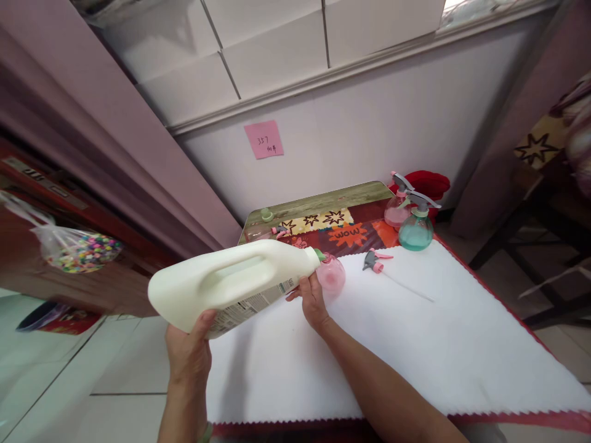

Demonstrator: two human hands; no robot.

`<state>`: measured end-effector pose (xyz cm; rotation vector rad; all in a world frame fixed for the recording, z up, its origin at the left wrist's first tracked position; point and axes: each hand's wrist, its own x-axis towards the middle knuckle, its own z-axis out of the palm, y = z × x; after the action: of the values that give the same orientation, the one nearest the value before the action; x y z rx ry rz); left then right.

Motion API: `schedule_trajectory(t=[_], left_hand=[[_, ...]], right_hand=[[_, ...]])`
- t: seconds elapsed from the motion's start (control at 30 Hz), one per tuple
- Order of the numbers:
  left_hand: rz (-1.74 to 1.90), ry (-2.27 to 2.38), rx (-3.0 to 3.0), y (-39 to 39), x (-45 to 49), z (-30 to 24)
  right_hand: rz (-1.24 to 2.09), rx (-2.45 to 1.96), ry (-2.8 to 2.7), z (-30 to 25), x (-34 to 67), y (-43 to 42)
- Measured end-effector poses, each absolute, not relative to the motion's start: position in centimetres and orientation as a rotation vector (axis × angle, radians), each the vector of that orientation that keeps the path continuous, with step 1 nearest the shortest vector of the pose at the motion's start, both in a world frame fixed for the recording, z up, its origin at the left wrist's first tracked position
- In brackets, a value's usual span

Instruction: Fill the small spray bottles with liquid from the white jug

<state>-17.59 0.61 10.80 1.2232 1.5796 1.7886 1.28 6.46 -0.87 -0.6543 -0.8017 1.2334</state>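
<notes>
My left hand is closed round the base of a large white jug, which is tipped on its side. The jug's green-rimmed mouth sits right at the top of a small pink round bottle. My right hand wraps round that pink bottle from the left and steadies it on the white cloth. A grey and pink spray head with a long tube lies loose on the cloth just right of the pink bottle.
A green spray bottle and a pink spray bottle stand at the table's far right, before something red. A clear bottle with a green cap lies at the far left. A bag of coloured beads hangs at left. A pink note is on the wall.
</notes>
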Motion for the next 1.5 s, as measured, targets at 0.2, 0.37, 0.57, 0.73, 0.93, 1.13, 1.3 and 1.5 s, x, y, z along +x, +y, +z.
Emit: schedule_trajectory(t=[0.2, 0.37, 0.57, 0.73, 0.93, 1.13, 1.3, 1.5], left_hand=[[1.829, 1.468, 1.139, 0.62, -17.62, 10.79], [1.832, 1.475, 1.122, 0.55, -17.54, 10.93], [1.813, 1.503, 1.116, 0.46, -17.34, 11.17], [1.816, 1.523, 1.147, 0.48, -17.30, 11.18], [1.834, 1.470, 1.134, 0.47, -17.33, 11.09], [1.837, 1.482, 1.126, 0.45, -17.27, 11.13], [1.830, 1.488, 1.115, 0.41, -17.28, 11.20], [1.823, 1.495, 1.120, 0.44, -17.25, 11.19]], right_hand=[[1.236, -0.658, -0.803, -0.79, 1.30, 6.43], [1.233, -0.647, -0.808, -0.64, 1.40, 6.38], [1.244, -0.657, -0.810, -0.62, 1.44, 6.34], [1.240, -0.668, -0.809, -0.67, 1.40, 6.40], [1.239, -0.664, -0.804, -0.70, 1.38, 6.38], [1.240, -0.661, -0.801, -0.70, 1.36, 6.41], [1.242, -0.653, -0.795, -0.72, 1.36, 6.41], [1.243, -0.652, -0.793, -0.73, 1.34, 6.42]])
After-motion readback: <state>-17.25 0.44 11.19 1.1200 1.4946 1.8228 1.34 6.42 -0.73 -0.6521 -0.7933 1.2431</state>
